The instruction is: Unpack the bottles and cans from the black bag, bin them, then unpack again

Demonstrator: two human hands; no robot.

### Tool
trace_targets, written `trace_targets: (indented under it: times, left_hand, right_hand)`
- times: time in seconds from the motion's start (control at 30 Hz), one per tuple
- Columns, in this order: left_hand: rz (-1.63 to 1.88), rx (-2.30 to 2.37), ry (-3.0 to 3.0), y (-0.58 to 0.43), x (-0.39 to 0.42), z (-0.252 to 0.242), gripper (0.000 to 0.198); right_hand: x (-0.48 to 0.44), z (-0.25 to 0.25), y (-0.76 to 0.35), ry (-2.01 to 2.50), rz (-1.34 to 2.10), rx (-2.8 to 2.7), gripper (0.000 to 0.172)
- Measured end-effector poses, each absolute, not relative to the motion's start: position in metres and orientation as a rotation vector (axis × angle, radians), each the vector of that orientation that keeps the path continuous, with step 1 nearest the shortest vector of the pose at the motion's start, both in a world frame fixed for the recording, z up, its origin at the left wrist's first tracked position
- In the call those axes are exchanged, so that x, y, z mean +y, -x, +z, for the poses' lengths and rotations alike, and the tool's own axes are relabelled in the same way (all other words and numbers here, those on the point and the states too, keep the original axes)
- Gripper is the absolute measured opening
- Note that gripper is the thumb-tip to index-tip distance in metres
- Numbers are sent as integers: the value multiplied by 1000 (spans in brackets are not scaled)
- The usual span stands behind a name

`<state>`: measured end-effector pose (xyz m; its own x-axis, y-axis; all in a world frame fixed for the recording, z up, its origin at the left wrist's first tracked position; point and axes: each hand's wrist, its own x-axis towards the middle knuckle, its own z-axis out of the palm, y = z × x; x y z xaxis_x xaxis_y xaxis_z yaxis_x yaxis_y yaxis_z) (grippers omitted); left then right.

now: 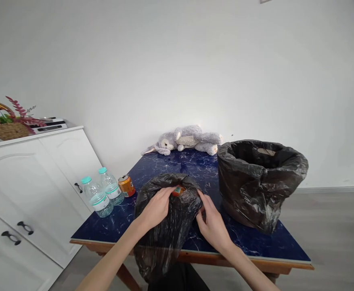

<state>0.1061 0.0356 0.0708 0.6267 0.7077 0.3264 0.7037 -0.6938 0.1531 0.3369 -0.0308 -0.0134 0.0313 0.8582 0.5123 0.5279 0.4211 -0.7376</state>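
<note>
A crumpled black plastic bag (pixel 164 238) lies at the table's front edge, its lower part hanging over the side. My left hand (pixel 158 208) grips the left part of its opening, fingertips at the rim. On the right of the opening, my right hand (pixel 210 220) pinches the plastic between thumb and fingers. Between my hands, an orange object (pixel 178 190) shows inside the bag; most of it is hidden by the plastic. To the right stands a bin lined with a black bag (pixel 249 190), with something light-coloured partly visible inside.
Two clear bottles with teal caps (pixel 99 201) and an orange can (pixel 126 186) stand on the blue table (pixel 164 163) at the left. A grey plush rabbit (pixel 189 139) lies along the wall. White cabinets (pixel 22 178) hold a flower basket (pixel 10 130).
</note>
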Motion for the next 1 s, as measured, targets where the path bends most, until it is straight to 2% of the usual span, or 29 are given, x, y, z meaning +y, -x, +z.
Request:
trace_targets:
  times: [0.17,0.33,0.53,0.77,1.0]
  left_hand:
    - [321,1085,-2938,-134,73,70,53]
    - [50,1210,-2896,-156,93,67,76]
    - [70,1316,-2805,-142,96,69,71]
    - [78,1363,-2669,-111,88,70,59]
    - [121,1280,-2543,-98,85,80,63]
  right_hand:
    - [-43,-16,-343,1180,467,-1646,61]
    - [-38,-18,-346,1198,553,-1528,58]
    - [-30,-23,-350,1262,713,-1338,70]
    - [-24,-32,-349,1277,627,-1310,70]
    - [-26,-32,-351,1324,668,-1282,72]
